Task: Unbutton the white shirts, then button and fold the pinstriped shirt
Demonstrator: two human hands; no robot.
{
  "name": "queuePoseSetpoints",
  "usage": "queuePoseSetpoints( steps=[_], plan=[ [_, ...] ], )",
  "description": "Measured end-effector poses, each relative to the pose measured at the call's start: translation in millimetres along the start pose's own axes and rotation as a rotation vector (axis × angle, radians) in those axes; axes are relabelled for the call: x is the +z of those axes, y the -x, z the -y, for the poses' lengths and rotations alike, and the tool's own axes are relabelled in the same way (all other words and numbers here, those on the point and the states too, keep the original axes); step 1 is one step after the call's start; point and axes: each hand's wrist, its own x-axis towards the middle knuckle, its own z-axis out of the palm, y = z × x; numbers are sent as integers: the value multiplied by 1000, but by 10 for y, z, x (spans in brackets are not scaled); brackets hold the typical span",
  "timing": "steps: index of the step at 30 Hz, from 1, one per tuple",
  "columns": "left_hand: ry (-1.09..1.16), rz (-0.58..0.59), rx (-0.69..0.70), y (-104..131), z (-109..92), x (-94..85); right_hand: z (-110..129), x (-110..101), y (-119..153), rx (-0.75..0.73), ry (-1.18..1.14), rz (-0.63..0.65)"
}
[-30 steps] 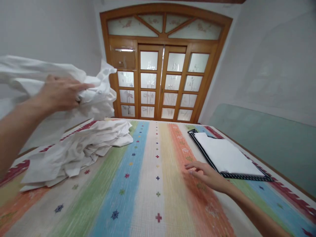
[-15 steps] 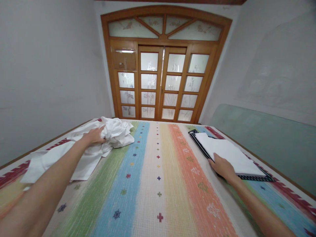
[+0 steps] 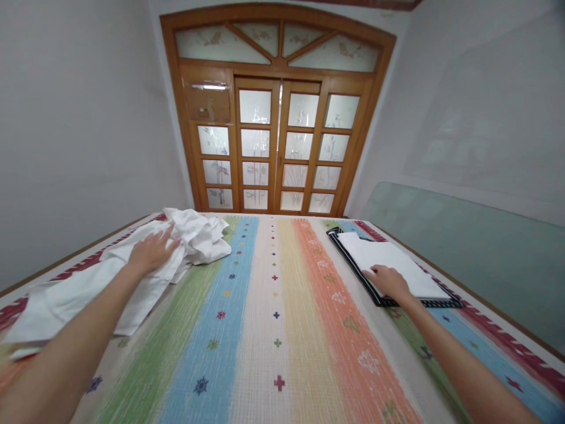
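Observation:
Crumpled white cloth (image 3: 200,235) lies in a loose heap at the left of the striped cover (image 3: 265,330), with flatter parts spreading toward the near left. My left hand (image 3: 152,250) lies on the white cloth, fingers spread. At the right is a flat folded stack, a white piece (image 3: 392,262) on top of a black one with white-patterned edges (image 3: 357,274). My right hand (image 3: 388,281) rests on the near left part of this stack, its fingers bent over the white surface; nothing is lifted.
A pale green board (image 3: 454,235) stands along the right side, against the wall. Wooden doors with glass panes (image 3: 278,141) are beyond the far edge. A grey wall (image 3: 88,118) rises at the left.
My left hand has come off the crumpled heap onto the flatter cloth nearer me, its fingers opening. My right hand has moved from the stack's edge onto its top. The view has shifted slightly.

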Motion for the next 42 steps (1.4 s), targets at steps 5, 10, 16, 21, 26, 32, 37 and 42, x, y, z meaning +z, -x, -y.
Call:
queuePoseSetpoints(
  steps=[5,10,16,21,26,32,37,42],
  plan=[
    [-34,95,-82,45,-180,189,75,-80,28,0,129,7],
    [53,-276,78,160,-402,111,60,-324,-40,69,76,-79],
    [292,-328,441,368,-914,75,314,-985,67,-51,-268,-408],
    [813,104,438,589,-1617,43,726,-1545,379,-171,-985,-251],
    [1290,373,290,925,-2155,-3,1018,-1466,462,-201,-1054,-16],
    [1588,497,-87,1146,-2419,7,1346,-997,709,-498,-817,-73],
    [1847,683,-68,1247,-2502,-192,1658,-959,1139,-738,-1088,407],
    [1864,779,39,1285,-2479,-346,1794,-1016,1243,-628,-1034,258]
  ],
)
